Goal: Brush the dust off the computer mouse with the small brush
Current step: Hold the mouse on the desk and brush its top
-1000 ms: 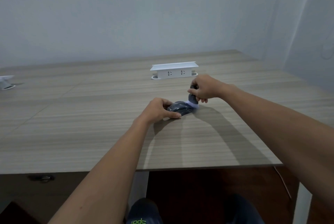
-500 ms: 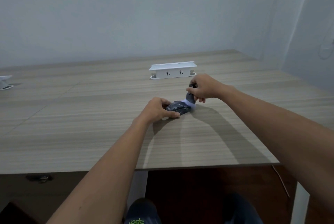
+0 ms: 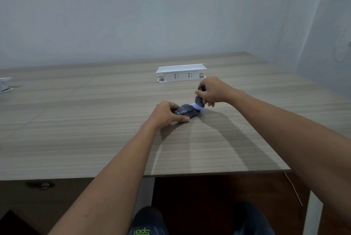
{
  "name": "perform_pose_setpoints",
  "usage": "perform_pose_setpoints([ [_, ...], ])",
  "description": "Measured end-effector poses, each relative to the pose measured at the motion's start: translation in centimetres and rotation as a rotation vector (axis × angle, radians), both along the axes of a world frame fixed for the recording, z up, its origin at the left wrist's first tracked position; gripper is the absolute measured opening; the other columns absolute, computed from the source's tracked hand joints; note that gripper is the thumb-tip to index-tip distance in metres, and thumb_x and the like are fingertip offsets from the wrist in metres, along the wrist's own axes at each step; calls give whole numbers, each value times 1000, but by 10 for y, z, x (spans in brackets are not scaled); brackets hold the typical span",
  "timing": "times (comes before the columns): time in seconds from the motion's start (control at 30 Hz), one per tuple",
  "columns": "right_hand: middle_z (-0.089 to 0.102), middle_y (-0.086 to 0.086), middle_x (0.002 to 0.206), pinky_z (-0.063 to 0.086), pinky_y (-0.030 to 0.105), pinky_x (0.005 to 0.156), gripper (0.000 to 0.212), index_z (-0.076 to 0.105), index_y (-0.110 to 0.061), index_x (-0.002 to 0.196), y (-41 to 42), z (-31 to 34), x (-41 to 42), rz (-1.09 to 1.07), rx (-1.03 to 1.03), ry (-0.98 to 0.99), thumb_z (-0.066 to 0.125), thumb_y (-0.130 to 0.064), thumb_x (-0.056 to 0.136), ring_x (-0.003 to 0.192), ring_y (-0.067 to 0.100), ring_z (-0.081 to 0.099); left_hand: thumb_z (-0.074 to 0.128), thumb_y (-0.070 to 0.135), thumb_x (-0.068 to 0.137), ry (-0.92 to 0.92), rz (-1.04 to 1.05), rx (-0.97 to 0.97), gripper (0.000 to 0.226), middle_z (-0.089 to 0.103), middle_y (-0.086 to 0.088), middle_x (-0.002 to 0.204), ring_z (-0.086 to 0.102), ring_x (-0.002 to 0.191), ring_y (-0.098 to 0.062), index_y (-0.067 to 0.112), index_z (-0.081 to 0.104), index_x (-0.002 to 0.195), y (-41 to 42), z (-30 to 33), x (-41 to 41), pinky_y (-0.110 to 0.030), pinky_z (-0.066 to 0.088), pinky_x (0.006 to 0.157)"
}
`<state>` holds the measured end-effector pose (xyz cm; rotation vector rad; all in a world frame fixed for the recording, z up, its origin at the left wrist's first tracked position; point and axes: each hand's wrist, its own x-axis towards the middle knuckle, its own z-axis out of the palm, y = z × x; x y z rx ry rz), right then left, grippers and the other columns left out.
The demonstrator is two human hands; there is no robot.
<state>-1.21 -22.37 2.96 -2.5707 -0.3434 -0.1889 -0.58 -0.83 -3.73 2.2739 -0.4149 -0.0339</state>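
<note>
A dark grey computer mouse [image 3: 187, 111] lies on the wooden table [image 3: 76, 136], a little right of centre. My left hand [image 3: 167, 114] grips its near left side and pins it to the tabletop. My right hand [image 3: 212, 91] is closed around the dark handle of a small brush [image 3: 198, 103], held nearly upright. The pale bristles press on the far right end of the mouse. Most of the brush handle is hidden inside my fist.
A white socket box [image 3: 181, 73] stands on the table just behind my hands. Another white object [image 3: 4, 84] sits at the far left edge. The table's front edge runs below my forearms, with my knees and the dark floor beneath.
The brush and my right hand have shifted slightly left over the mouse's far end. My left hand and the mouse stay where they were.
</note>
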Motion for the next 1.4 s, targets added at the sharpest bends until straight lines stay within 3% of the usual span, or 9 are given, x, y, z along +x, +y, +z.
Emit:
perform_pose_setpoints([
  [0.2, 68, -2, 52, 51, 22, 44, 22, 66, -4, 86, 12, 10, -4, 94, 124, 14, 57, -19, 99, 35, 7, 61, 91, 43, 64, 0, -3, 8, 48, 79, -5, 93, 72, 93, -25, 17, 79, 103, -1, 2, -2, -38, 55, 80],
  [0.3, 65, -5, 44, 51, 24, 44, 22, 65, -4, 83, 11, 10, -4, 97, 135, 31, 56, -18, 99, 34, 6, 59, 91, 43, 63, 3, -1, 6, 50, 79, -4, 94, 73, 93, -24, 17, 78, 104, -1, 2, -2, -41, 56, 85],
  [0.47, 71, 14, 63, 46, 18, 35, 27, 69, 9, 88, 3, -2, 2, -28, 59, -38, 54, -12, 98, 31, 5, 58, 91, 42, 63, 18, -4, 11, 50, 79, -5, 95, 72, 95, -24, 17, 78, 104, -2, 3, 0, -48, 56, 92],
  [0.6, 68, 7, 59, 45, 17, 35, 27, 68, 4, 85, 21, 0, 1, 33, 58, -62, 54, -13, 99, 30, 4, 56, 90, 41, 66, 30, -14, 38, 50, 78, -7, 99, 71, 97, -25, 16, 76, 107, -4, 7, -1, -44, 56, 89],
  [0.73, 70, 12, 63, 46, 19, 36, 23, 66, -1, 85, 20, 4, 8, 59, 99, -40, 56, -17, 98, 33, 6, 59, 91, 40, 65, 40, -3, 20, 47, 79, -7, 96, 72, 96, -27, 16, 78, 103, -4, 6, -1, -45, 56, 87],
  [0.93, 72, 14, 65, 51, 25, 42, 31, 68, 6, 86, -1, -9, 17, -33, -124, -4, 53, -17, 101, 32, 9, 59, 92, 45, 59, 53, -1, -4, 50, 80, -3, 92, 74, 94, -24, 19, 79, 99, -2, 2, 1, -49, 57, 91],
  [1.1, 70, 10, 64, 48, 18, 39, 23, 64, -1, 89, 8, -4, 13, 37, 70, -40, 55, -19, 101, 34, 3, 58, 91, 42, 63, 62, -8, 9, 50, 79, -3, 95, 72, 95, -23, 17, 78, 104, -3, 4, 0, -46, 56, 93],
  [1.2, 69, 8, 64, 50, 22, 42, 24, 65, 0, 91, 10, -3, 15, 74, 209, -17, 56, -21, 100, 37, 6, 59, 91, 39, 65, 65, -12, 1, 46, 79, -4, 96, 73, 96, -24, 18, 78, 103, -3, 5, -2, -45, 55, 92],
  [1.4, 73, 15, 72, 47, 21, 42, 27, 66, 0, 91, 1, -3, 19, -6, -64, -35, 54, -21, 101, 31, 4, 56, 91, 41, 64, 58, 0, -3, 49, 79, -5, 96, 73, 96, -24, 18, 78, 104, -3, 4, -1, -45, 57, 91],
])
